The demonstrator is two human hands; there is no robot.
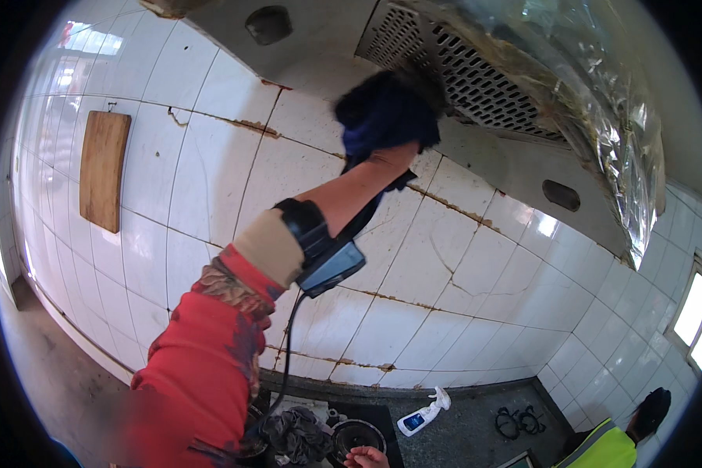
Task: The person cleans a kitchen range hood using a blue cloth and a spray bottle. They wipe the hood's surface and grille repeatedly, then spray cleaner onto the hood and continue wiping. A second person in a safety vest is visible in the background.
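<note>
My left hand (393, 114) reaches up to the underside of a metal range hood (327, 61). A dark blue cloth (380, 126) covers most of this hand, with its blurred upper end against the perforated filter panel (491, 88). On the left wrist sits a black strap with a small screened device (333, 269), from which a cable hangs. At the bottom edge, part of my right hand (365, 457) shows above a round gas burner (360, 436); its fingers are bent, and the rest is cut off. Beside that burner lies a crumpled dark grey cloth (298, 436).
A white spray bottle (424, 414) lies on the dark countertop (468, 409), left of black pan supports (520, 421). Plastic sheeting (614, 117) drapes the hood's front. A wooden board (104, 169) hangs on the tiled wall (409, 251). A person in a yellow vest (599, 447) is at lower right.
</note>
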